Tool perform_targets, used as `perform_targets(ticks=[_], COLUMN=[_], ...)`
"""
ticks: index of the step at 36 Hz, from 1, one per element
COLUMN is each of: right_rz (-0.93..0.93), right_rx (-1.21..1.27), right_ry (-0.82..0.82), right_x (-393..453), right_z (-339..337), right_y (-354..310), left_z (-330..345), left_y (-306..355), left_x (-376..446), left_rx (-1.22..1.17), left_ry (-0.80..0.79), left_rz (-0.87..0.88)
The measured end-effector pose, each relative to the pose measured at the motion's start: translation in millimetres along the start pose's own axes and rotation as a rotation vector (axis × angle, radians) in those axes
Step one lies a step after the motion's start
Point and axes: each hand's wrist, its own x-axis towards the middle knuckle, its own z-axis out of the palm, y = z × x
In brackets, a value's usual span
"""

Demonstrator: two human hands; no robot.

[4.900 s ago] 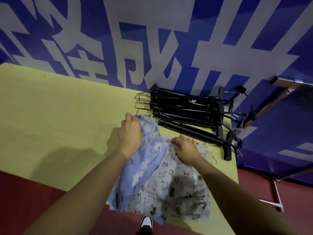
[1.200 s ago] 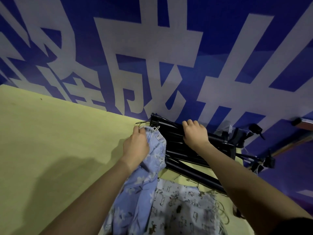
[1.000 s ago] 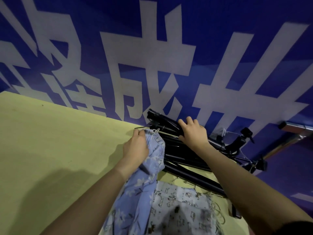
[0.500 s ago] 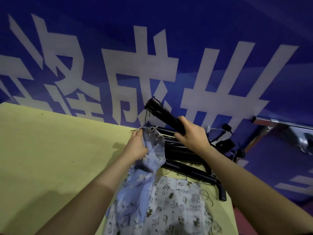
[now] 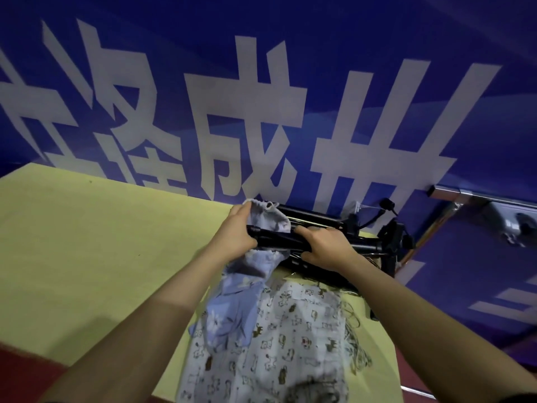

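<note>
My left hand (image 5: 236,235) grips the waistband of a light blue flowered garment (image 5: 232,298) and the left end of a black clip hanger (image 5: 277,241). My right hand (image 5: 325,245) holds the same hanger farther right, fingers curled over its bar. The garment's top edge bunches above the bar, and the rest hangs down onto the yellow table (image 5: 87,242). A white garment with small animal prints (image 5: 279,344) lies flat below my hands, partly under the blue one.
A pile of black clip hangers (image 5: 369,237) lies behind my right hand at the table's far right corner. A blue banner with large white characters (image 5: 261,97) stands right behind the table. A metal rail (image 5: 479,199) runs at the right. Red floor shows below the table edge.
My right hand lifted one black hanger off the pile and brought it down across the blue garment's waistband. My left hand now also grips the hanger's left end.
</note>
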Motion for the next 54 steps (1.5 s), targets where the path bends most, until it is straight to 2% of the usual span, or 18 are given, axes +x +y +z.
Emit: perform_targets(ticks=[4,7,13,22,26,30,33,37,41,43,48,51,54], right_rz=[-0.011,-0.018,-0.024,-0.058,-0.074,-0.146,-0.163,-0.185,-0.183,-0.146,0.138,0.137,0.161], right_rx=[-0.085,-0.129,-0.125,-0.215,-0.216,-0.258,-0.356,-0.362,-0.283,-0.201,0.247,0.466,0.544], right_ry=[0.033,0.064,0.053,0.004,0.001,0.071,0.209,0.54,0.712,0.663,0.291,0.145,0.07], right_x=[4.3,7.0,4.0,0.2,-2.2,-3.6,-3.8,-4.0,-13.0,-15.7,0.9,15.8,26.9], right_z=[-5.0,-12.0,-20.7,-19.6,-23.4,-27.8,-29.0,-28.3,-28.6,-22.8,-14.7,-23.1,-29.0], right_y=[-3.6,-4.9,-10.6,-29.5,-31.1,-31.6,-30.0,-22.8,-17.8,-17.0,-25.0,-40.2,-51.5], left_z=[5.0,6.7,6.8,19.6,29.2,38.0,40.3,37.3,30.0,24.6,8.6,0.8,-2.5], left_y=[3.0,6.5,14.8,21.6,17.1,14.9,16.3,16.5,9.6,7.2,11.0,11.4,10.8], left_x=[-10.1,-15.3,-18.6,-17.8,-14.3,-10.5,-5.7,3.3,8.3,7.8,-1.6,-5.6,-8.0], left_rx=[0.338,0.605,0.822,0.641,0.645,0.641,0.63,0.606,0.389,0.24,-0.058,-0.192,-0.31], left_ry=[0.015,0.09,0.175,0.058,0.069,0.101,0.141,0.15,0.234,0.277,0.321,0.33,0.339], left_rz=[0.04,0.072,0.077,0.187,0.216,0.222,0.194,0.139,0.102,0.1,0.046,0.005,-0.015])
